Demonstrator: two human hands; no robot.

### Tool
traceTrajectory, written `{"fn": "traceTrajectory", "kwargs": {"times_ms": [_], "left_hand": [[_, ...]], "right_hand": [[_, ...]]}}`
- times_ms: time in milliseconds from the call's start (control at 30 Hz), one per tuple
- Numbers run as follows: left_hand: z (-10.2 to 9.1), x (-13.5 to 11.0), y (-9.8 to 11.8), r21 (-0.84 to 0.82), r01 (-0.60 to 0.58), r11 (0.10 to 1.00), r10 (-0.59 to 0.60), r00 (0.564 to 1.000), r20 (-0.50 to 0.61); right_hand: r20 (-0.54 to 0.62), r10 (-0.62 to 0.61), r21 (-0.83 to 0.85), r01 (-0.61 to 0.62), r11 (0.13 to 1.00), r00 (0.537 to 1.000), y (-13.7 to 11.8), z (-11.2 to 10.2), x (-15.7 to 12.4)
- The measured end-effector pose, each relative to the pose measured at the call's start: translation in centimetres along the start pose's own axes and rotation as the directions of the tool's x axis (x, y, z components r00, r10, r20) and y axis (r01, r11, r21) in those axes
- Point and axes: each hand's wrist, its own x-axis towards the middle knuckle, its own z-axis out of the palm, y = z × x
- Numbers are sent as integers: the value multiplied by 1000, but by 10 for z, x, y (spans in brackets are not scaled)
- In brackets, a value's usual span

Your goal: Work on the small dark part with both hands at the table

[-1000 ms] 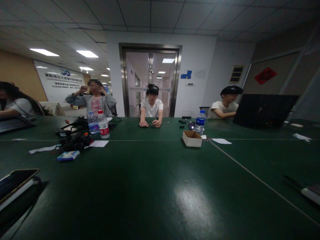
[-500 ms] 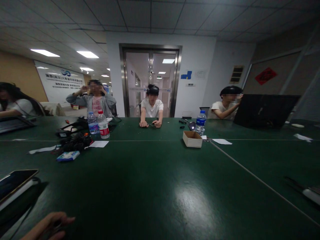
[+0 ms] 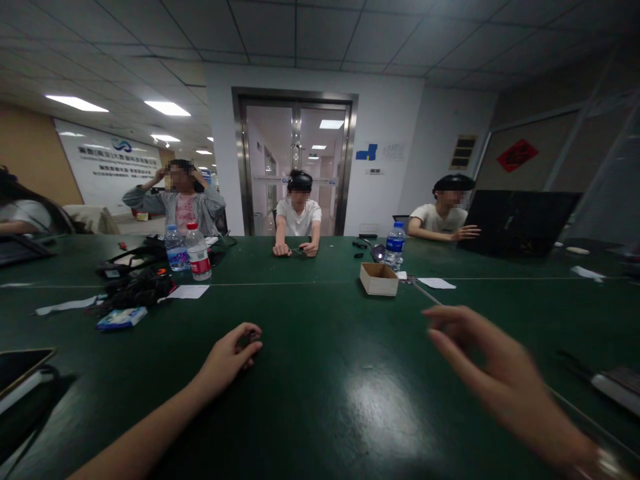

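My left hand [image 3: 227, 357] rests on the dark green table [image 3: 320, 400], reaching forward from the lower left. Its fingers are curled in a pinch round a small dark thing [image 3: 249, 339] that I cannot name. My right hand [image 3: 480, 357] hovers above the table at the right, a little smeared by motion. Its fingers point left, loosely apart, with nothing in them. An open cardboard box [image 3: 379, 279] sits beyond both hands near the table's middle.
Three people sit along the far side, a fourth at the left edge. Two water bottles [image 3: 199, 252] and a pile of black gear [image 3: 137, 285] stand at left, another bottle [image 3: 395, 245] and a laptop [image 3: 515, 220] at right. A phone [image 3: 20, 365] lies near left.
Both my hands have come into view. The left moved forward from the bottom left corner onto the table; the right swept in from the right. The view shifted slightly rightwards.
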Motion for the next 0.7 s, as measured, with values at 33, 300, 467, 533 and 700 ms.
{"fn": "traceTrajectory", "kwargs": {"times_ms": [33, 300, 467, 533, 700], "left_hand": [[10, 14, 4, -18, -30, 999, 29, 999, -19], [88, 109, 9, -244, -169, 955, 143, 983, -119], [97, 126, -1, -488, -209, 848, 115, 970, -215], [94, 126, -2, -576, -198, 793, 114, 977, -178], [88, 124, 1, -668, -154, 728, 66, 986, -156]], "right_hand": [[171, -20, 94, 4, 996, 985, -2, 27, 15], [540, 307, 390, -557, 733, 783, 22, 253, 82], [635, 161, 673, -644, 365, 755, 28, 283, 82], [605, 161, 718, -622, 314, 780, 29, 284, 81], [523, 237, 777, -572, 262, 819, 29, 289, 82]]}}
